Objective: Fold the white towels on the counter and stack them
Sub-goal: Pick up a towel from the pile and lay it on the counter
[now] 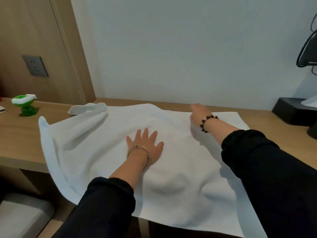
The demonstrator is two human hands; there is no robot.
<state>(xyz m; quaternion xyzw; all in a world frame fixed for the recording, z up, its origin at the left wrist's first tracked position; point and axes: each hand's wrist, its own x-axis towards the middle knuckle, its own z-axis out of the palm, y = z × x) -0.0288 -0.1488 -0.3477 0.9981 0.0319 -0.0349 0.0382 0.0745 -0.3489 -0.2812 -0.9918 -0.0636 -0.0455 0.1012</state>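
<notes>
A large white towel (180,152) lies spread over the wooden counter (20,141), its near edge hanging off the front. Its left end is bunched and partly folded back, with a corner sticking up. My left hand (145,143) lies flat on the middle of the towel, fingers spread, a thin metal bangle on the wrist. My right hand (199,114) reaches to the towel's far edge, fingers curled down onto the cloth; whether it pinches the edge is hidden. A beaded bracelet circles that wrist.
A green and white object (25,104) stands on the counter at the far left. A black box (295,110) sits at the back right by the wall, with dark cables (307,48) above it. A grey wall socket (35,65) is on the wooden panel at left.
</notes>
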